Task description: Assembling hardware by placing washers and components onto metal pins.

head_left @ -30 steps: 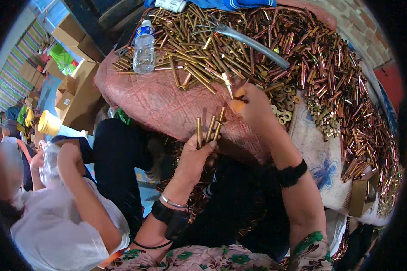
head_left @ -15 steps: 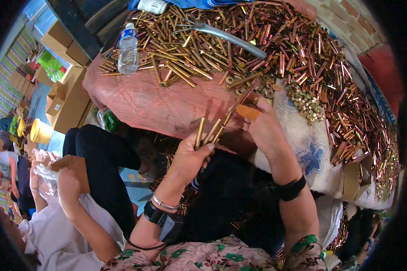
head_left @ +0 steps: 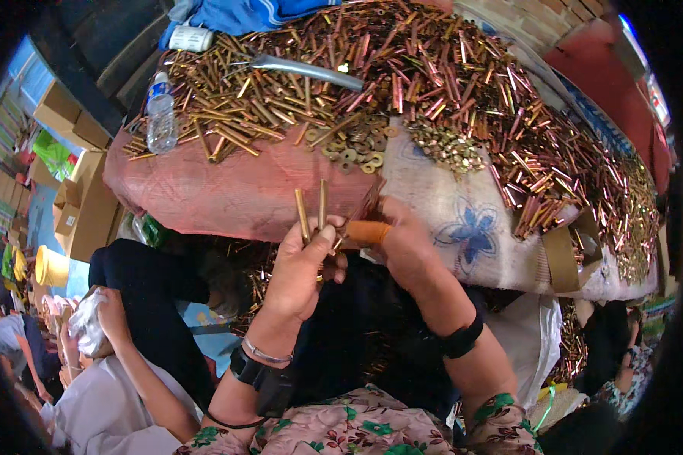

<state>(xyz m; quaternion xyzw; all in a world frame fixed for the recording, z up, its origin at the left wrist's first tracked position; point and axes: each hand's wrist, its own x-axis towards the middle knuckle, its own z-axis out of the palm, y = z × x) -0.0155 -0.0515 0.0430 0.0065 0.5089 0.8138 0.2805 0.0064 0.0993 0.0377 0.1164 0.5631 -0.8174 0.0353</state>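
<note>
My left hand (head_left: 292, 273) is closed around brass-coloured metal tubes. Two of the tubes (head_left: 302, 216) stand up out of the fist side by side. Close against it on the right is my right hand (head_left: 410, 243), with an orange wrap (head_left: 368, 232) around a finger. Its fingers are bent about thin reddish metal rods (head_left: 369, 199), blurred by motion. Where the two hands meet, the fingertips partly hide what they hold. Both hands are above my lap, at the near edge of the pink mesh sack (head_left: 228, 186).
A heap of metal tubes (head_left: 432, 68) covers the far side, with washers (head_left: 357, 144) and small nuts (head_left: 451, 144) before it. A plastic bottle (head_left: 162, 121), a grey-handled tool (head_left: 307, 70) and a cardboard box (head_left: 561, 262) lie around. At left, a co-worker's hand (head_left: 112, 315) holds white plastic.
My right hand has come down from the washers to beside my left hand. My view has shifted to the right. The co-worker's small brown box is no longer seen in their hand.
</note>
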